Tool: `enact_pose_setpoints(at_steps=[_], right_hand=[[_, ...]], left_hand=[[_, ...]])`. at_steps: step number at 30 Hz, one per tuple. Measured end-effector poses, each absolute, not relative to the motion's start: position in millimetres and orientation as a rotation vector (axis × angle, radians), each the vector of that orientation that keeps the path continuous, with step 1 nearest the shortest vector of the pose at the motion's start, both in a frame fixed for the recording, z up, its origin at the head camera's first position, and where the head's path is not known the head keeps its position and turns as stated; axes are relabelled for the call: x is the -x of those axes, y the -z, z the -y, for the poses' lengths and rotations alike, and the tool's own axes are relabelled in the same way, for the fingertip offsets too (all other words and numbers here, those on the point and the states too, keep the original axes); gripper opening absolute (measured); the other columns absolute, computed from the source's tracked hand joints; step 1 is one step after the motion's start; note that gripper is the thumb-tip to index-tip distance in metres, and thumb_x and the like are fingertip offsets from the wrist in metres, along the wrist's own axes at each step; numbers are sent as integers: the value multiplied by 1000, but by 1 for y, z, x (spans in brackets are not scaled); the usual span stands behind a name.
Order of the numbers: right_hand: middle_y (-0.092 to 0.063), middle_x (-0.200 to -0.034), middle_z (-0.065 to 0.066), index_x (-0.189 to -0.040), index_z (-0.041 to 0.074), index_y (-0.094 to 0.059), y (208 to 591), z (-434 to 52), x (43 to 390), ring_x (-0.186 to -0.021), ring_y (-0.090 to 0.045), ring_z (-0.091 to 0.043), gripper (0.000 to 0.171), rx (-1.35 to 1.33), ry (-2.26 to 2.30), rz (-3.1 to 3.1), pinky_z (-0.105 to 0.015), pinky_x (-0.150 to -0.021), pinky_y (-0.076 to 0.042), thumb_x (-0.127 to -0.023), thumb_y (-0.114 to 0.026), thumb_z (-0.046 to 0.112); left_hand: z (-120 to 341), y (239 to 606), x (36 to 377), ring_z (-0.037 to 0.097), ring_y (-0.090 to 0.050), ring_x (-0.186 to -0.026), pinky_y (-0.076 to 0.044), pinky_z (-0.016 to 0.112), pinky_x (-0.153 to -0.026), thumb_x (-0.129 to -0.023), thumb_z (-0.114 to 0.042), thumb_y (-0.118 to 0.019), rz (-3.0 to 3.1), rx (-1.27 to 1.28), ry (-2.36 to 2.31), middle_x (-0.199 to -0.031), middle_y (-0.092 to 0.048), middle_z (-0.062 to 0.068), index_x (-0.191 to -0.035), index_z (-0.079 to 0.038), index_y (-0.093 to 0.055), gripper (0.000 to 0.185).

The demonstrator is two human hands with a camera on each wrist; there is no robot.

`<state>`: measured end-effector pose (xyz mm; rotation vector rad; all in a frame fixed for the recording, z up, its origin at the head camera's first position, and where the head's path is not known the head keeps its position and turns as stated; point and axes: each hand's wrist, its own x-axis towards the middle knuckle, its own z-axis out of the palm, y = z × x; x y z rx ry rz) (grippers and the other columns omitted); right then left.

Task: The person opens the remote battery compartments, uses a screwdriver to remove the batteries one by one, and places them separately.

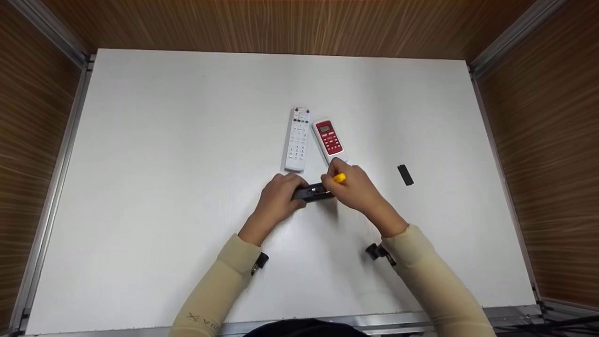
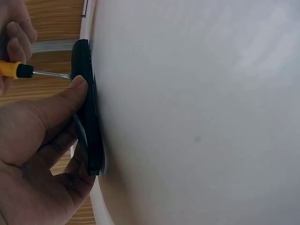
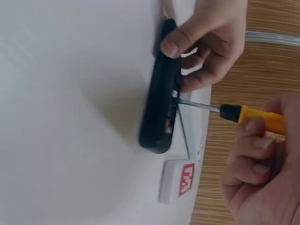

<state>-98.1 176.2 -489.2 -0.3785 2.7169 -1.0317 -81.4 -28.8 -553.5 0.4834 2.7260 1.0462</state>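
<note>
My left hand [image 1: 280, 195] grips one end of a black remote control [image 1: 303, 194], thumb on one side and fingers on the other. The remote lies back side up close over the white table, with an open compartment showing a bit of metal. A screwdriver with a yellow handle [image 3: 262, 120] is pinched in my right hand [image 1: 354, 188]. Its thin metal shaft [image 2: 51, 74] points into the remote, the tip hidden at the compartment. In the left wrist view, the left thumb presses the remote's edge just beside the shaft.
Beyond my hands, a long white remote [image 1: 297, 140] and a white remote with a red face [image 1: 329, 138] lie side by side. A small black cover [image 1: 405, 174] lies to the right on the white table [image 1: 164, 140]. Wood-grained panels [image 1: 281, 25] enclose the back and sides.
</note>
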Motion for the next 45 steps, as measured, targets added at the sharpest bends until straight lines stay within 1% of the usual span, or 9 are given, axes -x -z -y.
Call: enact_pose_setpoints(at_steps=[7, 13, 16, 21, 29, 34, 38, 42, 45], right_hand=[[-61, -61, -3, -83, 12, -54, 479, -165, 104, -46, -63, -17, 22, 331, 947, -2629, -29, -44, -51, -95, -57, 30], [-61, -63, -2, -83, 13, -52, 487, -164, 87, -47, -63, -10, 22, 379, 941, -2693, -26, -45, -51, -97, -56, 28], [-60, -62, 1, -81, 13, -51, 496, -168, 74, -49, -58, -7, 20, 479, 951, -2780, -24, -46, -48, -96, -60, 23], [-60, -64, 0, -83, 11, -50, 515, -171, 54, -54, -51, -12, 17, 747, 902, -2969, -25, -49, -43, -92, -65, 14], [-54, -70, 1, -90, 13, -50, 541, -169, 31, -54, -54, -16, 19, 1036, 692, -3087, -27, -49, -46, -91, -69, 15], [-54, -80, 3, -97, 17, -64, 546, -178, 25, -63, -52, -10, 15, 991, 924, -2953, -23, -55, -46, -87, -73, 10], [-60, -87, 4, -103, 21, -75, 539, -191, 30, -73, -54, -9, 19, 883, 1178, -2879, -25, -62, -48, -87, -75, 12], [-63, -90, 3, -112, 20, -75, 527, -203, 42, -77, -55, -9, 22, 784, 1238, -2876, -28, -66, -48, -91, -71, 18], [-67, -93, 4, -112, 16, -72, 519, -208, 51, -77, -56, -9, 22, 700, 1200, -2858, -28, -68, -48, -90, -69, 17]], left_hand=[[29, 553, 80, 20, -57, -96, -47, 38, -83, -74, -17, -88, -2733, -504, -1045, -108, -69, -3, -109, -16, -69, 39], [30, 553, 78, 21, -57, -96, -47, 39, -83, -73, -17, -88, -2743, -485, -1045, -107, -69, -3, -108, -16, -70, 39], [31, 552, 79, 21, -57, -95, -47, 39, -83, -73, -16, -88, -2738, -487, -1049, -106, -69, -3, -108, -16, -71, 39], [32, 552, 81, 21, -56, -94, -47, 39, -82, -74, -17, -88, -2744, -495, -1055, -105, -69, -3, -107, -16, -70, 37], [36, 553, 82, 22, -56, -95, -46, 40, -83, -76, -19, -86, -2745, -474, -1053, -108, -69, -3, -107, -16, -70, 35], [35, 554, 82, 22, -56, -96, -47, 40, -85, -77, -20, -85, -2739, -474, -1063, -108, -68, -3, -108, -16, -70, 35], [33, 555, 81, 21, -57, -97, -47, 39, -85, -77, -21, -85, -2738, -500, -1062, -109, -69, -3, -109, -16, -70, 36], [31, 555, 81, 20, -57, -97, -47, 38, -86, -77, -21, -86, -2731, -492, -1062, -109, -69, -3, -109, -17, -70, 37], [29, 554, 81, 19, -56, -98, -46, 37, -86, -77, -21, -86, -2719, -475, -1064, -109, -69, -4, -110, -18, -70, 37]])
